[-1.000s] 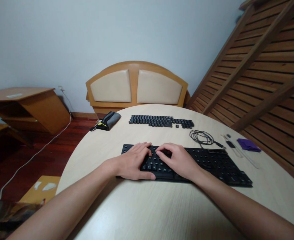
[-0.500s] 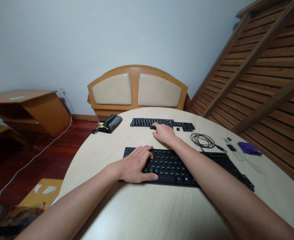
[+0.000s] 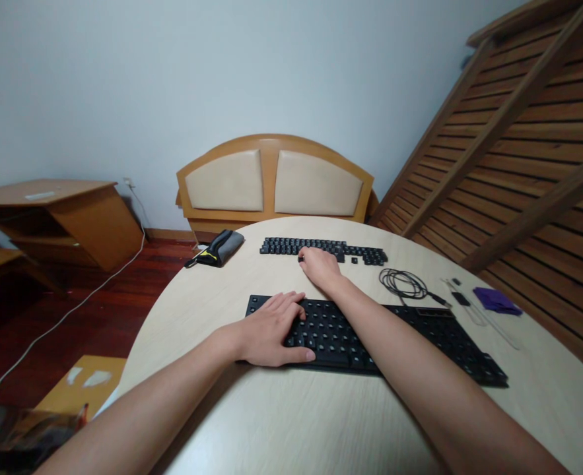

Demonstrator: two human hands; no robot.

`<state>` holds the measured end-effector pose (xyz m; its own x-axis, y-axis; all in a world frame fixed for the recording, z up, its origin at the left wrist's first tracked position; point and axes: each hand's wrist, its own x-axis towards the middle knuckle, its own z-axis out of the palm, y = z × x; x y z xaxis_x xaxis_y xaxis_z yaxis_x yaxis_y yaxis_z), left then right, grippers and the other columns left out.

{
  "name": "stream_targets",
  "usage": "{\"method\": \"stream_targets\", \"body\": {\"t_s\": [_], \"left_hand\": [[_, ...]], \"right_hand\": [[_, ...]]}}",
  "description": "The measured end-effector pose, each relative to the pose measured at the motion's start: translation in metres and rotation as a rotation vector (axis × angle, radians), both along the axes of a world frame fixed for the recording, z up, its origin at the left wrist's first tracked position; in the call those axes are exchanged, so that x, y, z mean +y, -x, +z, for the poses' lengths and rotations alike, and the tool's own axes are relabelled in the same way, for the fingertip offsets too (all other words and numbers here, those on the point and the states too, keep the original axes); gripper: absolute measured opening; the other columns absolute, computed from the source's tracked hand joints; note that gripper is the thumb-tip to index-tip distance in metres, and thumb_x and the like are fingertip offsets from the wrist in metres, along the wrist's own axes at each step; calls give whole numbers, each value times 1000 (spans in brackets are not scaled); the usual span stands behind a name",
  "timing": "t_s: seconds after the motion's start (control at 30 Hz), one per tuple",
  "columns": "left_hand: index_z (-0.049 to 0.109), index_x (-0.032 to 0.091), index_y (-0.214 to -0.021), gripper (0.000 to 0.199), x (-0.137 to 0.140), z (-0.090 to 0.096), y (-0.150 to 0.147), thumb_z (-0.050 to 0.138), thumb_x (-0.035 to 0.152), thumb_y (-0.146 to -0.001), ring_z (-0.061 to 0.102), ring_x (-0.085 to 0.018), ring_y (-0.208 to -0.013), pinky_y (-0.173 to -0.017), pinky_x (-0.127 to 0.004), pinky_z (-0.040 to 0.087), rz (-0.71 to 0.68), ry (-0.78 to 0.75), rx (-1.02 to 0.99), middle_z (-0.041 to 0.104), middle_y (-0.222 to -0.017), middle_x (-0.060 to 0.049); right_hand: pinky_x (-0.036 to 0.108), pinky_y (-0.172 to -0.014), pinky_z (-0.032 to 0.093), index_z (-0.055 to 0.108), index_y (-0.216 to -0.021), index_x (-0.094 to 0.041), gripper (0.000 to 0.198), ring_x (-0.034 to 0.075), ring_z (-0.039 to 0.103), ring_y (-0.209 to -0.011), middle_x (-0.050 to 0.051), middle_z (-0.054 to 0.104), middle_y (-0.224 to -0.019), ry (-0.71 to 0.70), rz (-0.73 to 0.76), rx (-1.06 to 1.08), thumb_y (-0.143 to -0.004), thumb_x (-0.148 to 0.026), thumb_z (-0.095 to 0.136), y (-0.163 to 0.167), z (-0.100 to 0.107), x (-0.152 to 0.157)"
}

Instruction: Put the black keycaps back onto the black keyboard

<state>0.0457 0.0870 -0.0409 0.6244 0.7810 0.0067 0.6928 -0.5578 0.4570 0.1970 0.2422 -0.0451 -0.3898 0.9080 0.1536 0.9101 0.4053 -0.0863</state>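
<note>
A black keyboard [image 3: 331, 330] lies across the table, most of its key places showing small pale-topped posts without caps. My left hand [image 3: 274, 330] rests flat over its left end, fingers spread and thumb along the front edge. Beyond it, loose black keycaps [image 3: 281, 245] are laid out in rows. My right hand [image 3: 319, 267] reaches across the keyboard to the near edge of these rows. Its fingers are bent together around a small black keycap [image 3: 301, 258], mostly covered by the fingertips. One single keycap [image 3: 354, 260] sits apart, right of this hand.
A coiled black cable [image 3: 404, 284] lies behind the keyboard's right part. Further right are a purple cloth [image 3: 497, 300], a thin pale rod [image 3: 499, 330] and a small black piece [image 3: 460, 299]. A grey-black pouch [image 3: 220, 249] sits at the table's far left edge.
My right hand has shifted slightly left along the near side of the keycap rows. My left hand stays on the keyboard. The view has tilted a little.
</note>
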Motion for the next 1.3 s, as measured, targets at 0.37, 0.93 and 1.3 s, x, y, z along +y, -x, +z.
{"method": "stream_targets", "body": {"t_s": [0.37, 0.93, 1.3], "left_hand": [[48, 17, -115, 58, 0, 2, -1, 61, 66, -86, 21, -39, -151, -122, -59, 18, 3, 0, 16, 29, -160, -26], [51, 15, -115, 55, -1, 6, 0, 58, 63, -89, 24, -38, -151, -122, -57, 22, 8, -1, 43, 30, -159, -27], [52, 19, -121, 34, -9, 5, -23, 64, 30, -92, 64, -28, -107, -93, -44, 51, 168, -225, -195, 67, -117, -11]], "right_hand": [[30, -86, 48, 71, -101, -19, 21, 24, 66, -107, 10, 69, -116, -21, 58, -2, -97, -20, 51, -2, 0, -2], [31, -90, 48, 73, -110, -18, 23, 25, 67, -110, 11, 74, -115, 84, 112, 73, -95, -23, 57, -22, 9, -34], [34, -93, 49, 59, -112, -20, 21, 19, 65, -104, 6, 70, -109, 409, 363, 787, -100, -35, 51, -97, -5, -113]]}}
